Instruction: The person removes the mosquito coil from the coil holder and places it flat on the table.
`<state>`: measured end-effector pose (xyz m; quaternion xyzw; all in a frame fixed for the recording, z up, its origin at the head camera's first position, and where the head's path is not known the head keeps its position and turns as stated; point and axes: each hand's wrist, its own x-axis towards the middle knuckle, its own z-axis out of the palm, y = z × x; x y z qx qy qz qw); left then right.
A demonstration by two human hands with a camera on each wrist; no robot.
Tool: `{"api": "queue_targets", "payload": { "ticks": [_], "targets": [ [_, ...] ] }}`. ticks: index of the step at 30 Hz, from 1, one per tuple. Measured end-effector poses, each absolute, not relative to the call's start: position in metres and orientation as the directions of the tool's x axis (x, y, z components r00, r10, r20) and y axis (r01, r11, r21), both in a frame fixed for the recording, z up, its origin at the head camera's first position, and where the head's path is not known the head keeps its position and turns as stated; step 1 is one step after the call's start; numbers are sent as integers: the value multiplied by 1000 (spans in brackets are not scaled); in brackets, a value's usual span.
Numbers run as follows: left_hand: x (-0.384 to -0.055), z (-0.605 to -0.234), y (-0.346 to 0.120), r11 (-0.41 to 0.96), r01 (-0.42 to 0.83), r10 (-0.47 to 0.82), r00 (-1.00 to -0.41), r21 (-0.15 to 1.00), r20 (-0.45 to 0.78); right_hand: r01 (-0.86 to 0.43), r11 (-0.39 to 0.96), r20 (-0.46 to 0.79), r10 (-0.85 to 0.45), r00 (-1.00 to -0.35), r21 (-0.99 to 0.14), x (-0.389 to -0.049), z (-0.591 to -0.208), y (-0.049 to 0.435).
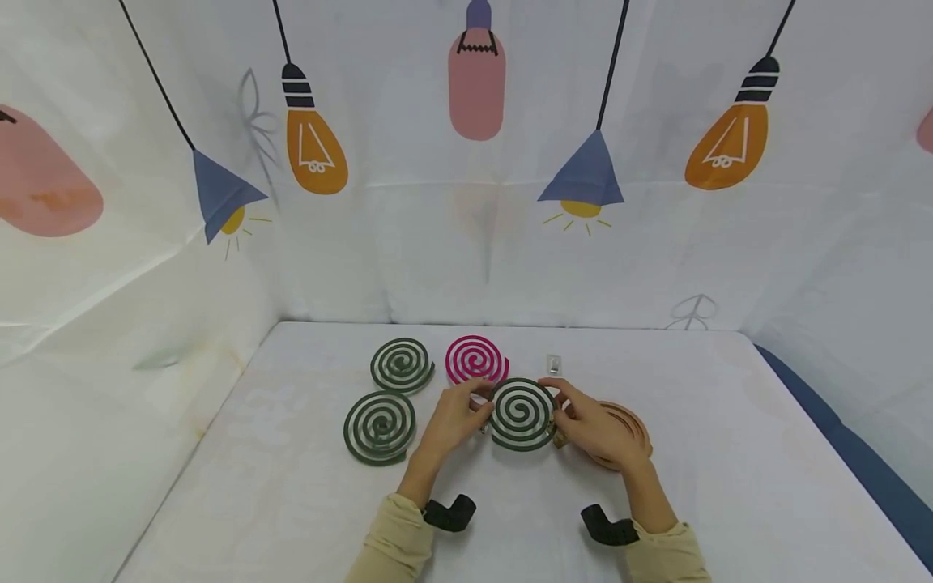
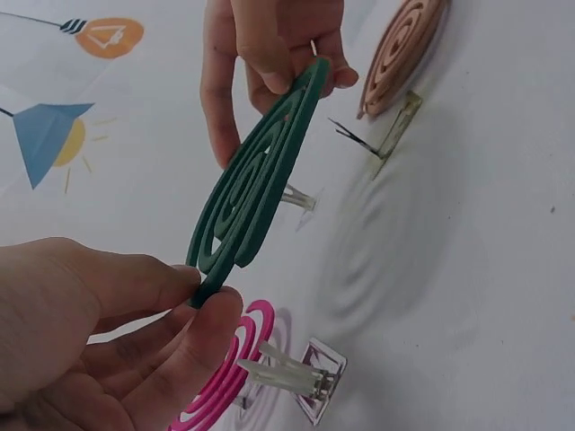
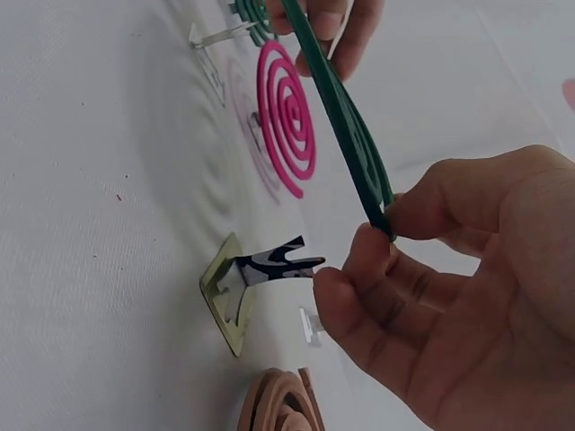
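Note:
A dark green mosquito coil (image 1: 521, 413) is held up over the table between both hands. My left hand (image 1: 453, 417) pinches its left edge between thumb and fingers. On the opposite edge, the thumb and fingers of my right hand (image 1: 599, 427) pinch it too. Tilted in the left wrist view, the coil (image 2: 260, 180) hangs apart from its shadow. Below it on the table stand a silver metal coil stand (image 2: 322, 382) with upright prongs and a brass-coloured one (image 3: 221, 301). Behind the left hand, a pink coil (image 1: 475, 359) sits raised above the tabletop.
Two more green coils, one farther back (image 1: 402, 365) and one nearer (image 1: 380, 427), are at the left. Brown coils (image 1: 632, 429) lie partly hidden under the right hand. A small metal stand (image 1: 554, 364) is toward the back. Patterned white cloth walls (image 1: 437, 243) enclose the white table (image 1: 277, 486).

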<state>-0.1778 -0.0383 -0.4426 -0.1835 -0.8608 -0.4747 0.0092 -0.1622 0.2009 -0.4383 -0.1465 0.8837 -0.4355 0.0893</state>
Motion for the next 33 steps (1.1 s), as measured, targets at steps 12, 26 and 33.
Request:
{"api": "queue_targets", "payload": {
  "ticks": [12,26,33],
  "targets": [
    [-178,-439,-28,436,333,308,-928,836,209,-183,626,-21,-305,-952,-758,-163,-436,211],
    [-178,-440,-16,449,309,296,-937,838,187,-172,662,-32,-284,-958,-730,-164,-432,221],
    [-177,-439,-9,444,325,301,-932,835,203,-175,662,-27,-284,-959,-729,-163,-431,227]
  ]
}}
